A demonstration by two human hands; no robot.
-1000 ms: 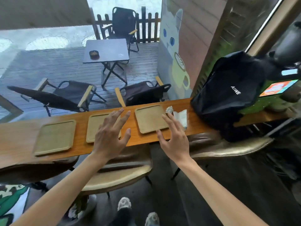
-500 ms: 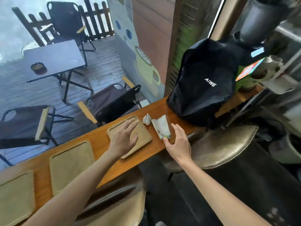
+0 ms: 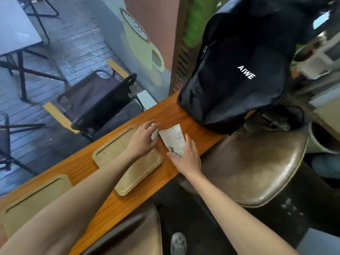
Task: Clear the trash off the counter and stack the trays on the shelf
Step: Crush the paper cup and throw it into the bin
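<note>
A flattened white paper cup [image 3: 173, 138] lies on the wooden counter [image 3: 191, 124], right of a tan tray [image 3: 136, 173]. My right hand [image 3: 187, 159] rests on the cup's near end, fingers curled around it. My left hand [image 3: 142, 138] reaches across the tray's far corner and closes its fingers on a crumpled white tissue [image 3: 155, 134] beside the cup. A second tan tray [image 3: 35, 201] lies further left, partly under my left forearm.
A black backpack [image 3: 237, 70] stands on the counter just right of the cup. Brown leather stools [image 3: 257, 168] sit below the counter edge. Beyond the glass are folding chairs [image 3: 97, 100] and a grey table [image 3: 14, 24].
The view has moved closer and to the right. My left hand slid from the tray's middle to the tissue. My right hand has moved onto the paper cup.
</note>
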